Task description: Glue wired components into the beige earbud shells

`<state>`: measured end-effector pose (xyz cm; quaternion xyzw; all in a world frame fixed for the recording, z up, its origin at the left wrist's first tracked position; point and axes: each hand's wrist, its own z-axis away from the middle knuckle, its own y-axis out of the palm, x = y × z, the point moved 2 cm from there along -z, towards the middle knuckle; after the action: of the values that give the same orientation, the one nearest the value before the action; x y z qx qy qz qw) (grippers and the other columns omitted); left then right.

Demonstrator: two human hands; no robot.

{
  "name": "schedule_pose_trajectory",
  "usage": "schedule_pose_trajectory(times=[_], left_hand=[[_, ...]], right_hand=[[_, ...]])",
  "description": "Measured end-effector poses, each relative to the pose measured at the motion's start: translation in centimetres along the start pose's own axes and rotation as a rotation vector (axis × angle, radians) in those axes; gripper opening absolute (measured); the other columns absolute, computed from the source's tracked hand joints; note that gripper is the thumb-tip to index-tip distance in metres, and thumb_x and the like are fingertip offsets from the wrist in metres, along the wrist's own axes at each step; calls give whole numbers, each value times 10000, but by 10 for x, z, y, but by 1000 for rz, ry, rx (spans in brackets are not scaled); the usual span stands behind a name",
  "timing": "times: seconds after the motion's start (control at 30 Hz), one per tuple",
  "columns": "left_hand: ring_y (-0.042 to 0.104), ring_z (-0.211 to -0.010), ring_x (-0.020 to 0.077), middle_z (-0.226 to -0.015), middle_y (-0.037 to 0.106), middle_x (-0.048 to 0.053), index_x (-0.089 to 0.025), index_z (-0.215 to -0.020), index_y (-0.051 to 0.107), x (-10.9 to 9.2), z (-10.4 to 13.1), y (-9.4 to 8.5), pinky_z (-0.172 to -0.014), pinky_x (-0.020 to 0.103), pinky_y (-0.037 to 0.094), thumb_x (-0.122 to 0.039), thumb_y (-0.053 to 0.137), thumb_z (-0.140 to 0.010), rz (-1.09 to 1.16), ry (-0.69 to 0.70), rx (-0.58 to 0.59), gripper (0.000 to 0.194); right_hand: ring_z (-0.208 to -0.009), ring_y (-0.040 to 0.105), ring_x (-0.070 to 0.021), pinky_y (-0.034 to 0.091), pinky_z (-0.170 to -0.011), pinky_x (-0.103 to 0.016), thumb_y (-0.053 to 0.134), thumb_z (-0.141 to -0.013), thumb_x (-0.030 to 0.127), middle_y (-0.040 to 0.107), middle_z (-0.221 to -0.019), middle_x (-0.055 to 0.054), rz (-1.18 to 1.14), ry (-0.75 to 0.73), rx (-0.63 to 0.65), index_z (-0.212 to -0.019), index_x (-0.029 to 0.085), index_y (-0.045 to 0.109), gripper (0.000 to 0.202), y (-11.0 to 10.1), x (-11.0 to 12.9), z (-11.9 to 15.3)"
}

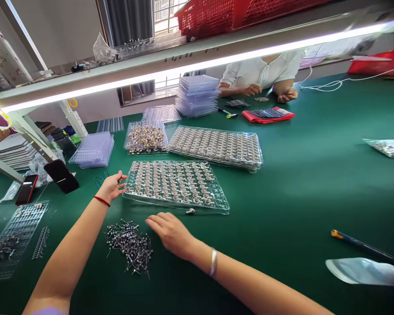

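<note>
A clear plastic tray (174, 183) with rows of small grey parts lies in the middle of the green table. At its left edge is my left hand (111, 187), fingers apart around the tray's side, with a red band on the wrist. My right hand (170, 232) is over the table just below the tray, palm down, slightly blurred, its fingertips towards the pile; whether it holds anything is hidden. One loose grey part (190, 211) rests at the tray's front edge. Between my arms sits a pile of small dark wired parts (129, 245).
Behind are a stack of filled trays (216, 146), a tray of yellow-and-white parts (146, 137) and tall empty trays (197, 96). Two phones (61, 176) stand at left. A pen (364, 246) and a plastic bag (364, 270) lie right. Another person sits opposite.
</note>
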<state>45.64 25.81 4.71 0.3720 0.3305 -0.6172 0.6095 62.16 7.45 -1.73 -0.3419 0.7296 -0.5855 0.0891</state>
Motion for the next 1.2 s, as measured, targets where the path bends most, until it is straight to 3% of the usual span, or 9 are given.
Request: schedule_pose_trajectory(times=[0.1,0.2,0.37,0.43,0.57,0.77,0.9,1.03,1.2], left_hand=[[615,-877,172,-1076,617,72,-148,-1101,586,-3,-1,1,-755,357,538,-362,538,-923,-10,4,8,283],[614,-897,178,-1097,612,76,-150,-1117,581,-6,-1,3,-769,366,538,-362,537,-924,-27,13,14,290],[614,-935,192,-1132,603,83,-153,-1148,571,-2,0,6,-794,386,538,-361,543,-920,-75,25,26,310],[613,-953,199,-1146,599,87,-152,-1162,565,6,1,7,-805,397,537,-362,548,-917,-106,23,29,323],[610,-983,212,-1169,593,92,-152,-1180,559,27,0,9,-825,416,534,-353,562,-910,-194,29,38,337],[602,-1002,208,-1203,587,94,-183,-1177,571,49,4,-5,-846,414,533,-350,541,-922,-343,202,61,307],[608,-1003,216,-1149,610,87,-146,-1142,581,68,32,-38,-862,433,514,-367,556,-912,-464,360,91,320],[602,-931,191,-959,663,58,-146,-992,654,99,75,-64,-895,393,467,-457,455,-938,-615,494,126,374],[597,-755,172,-810,659,30,-176,-1108,657,114,100,-58,-762,315,488,-499,351,-952,-793,603,209,472]], right_hand=[[-899,613,-296,469,-747,-427,389,-858,-26,664,-1105,-219,159,139,2,-1067,94,648,354,-14,-35,37],[-889,598,-334,455,-655,-424,369,-815,-60,641,-1118,-266,250,196,2,-1059,52,646,386,-20,-56,58],[-726,583,-262,441,-626,-362,418,-787,-69,672,-776,-144,229,177,6,-835,118,680,326,-26,-63,61],[-731,578,-243,454,-666,-357,442,-804,-41,660,-763,-112,161,149,-7,-814,141,674,295,-30,-60,58],[-833,602,-211,496,-777,-340,450,-905,85,672,-892,-89,-51,78,-52,-986,160,659,236,-29,-41,44],[-893,644,-184,535,-817,-310,469,-894,67,694,-974,-76,-316,24,-120,-1047,176,642,255,11,-6,-1],[-916,654,-183,541,-839,-324,461,-891,37,706,-973,-79,-406,53,-192,-1012,168,648,258,35,3,-30],[-893,660,-173,548,-817,-300,478,-869,18,711,-951,-67,-440,41,-230,-982,171,656,260,42,19,-40],[-904,640,-165,539,-818,-285,466,-868,36,688,-979,-59,-364,57,-271,-1026,195,647,288,28,13,-14]])
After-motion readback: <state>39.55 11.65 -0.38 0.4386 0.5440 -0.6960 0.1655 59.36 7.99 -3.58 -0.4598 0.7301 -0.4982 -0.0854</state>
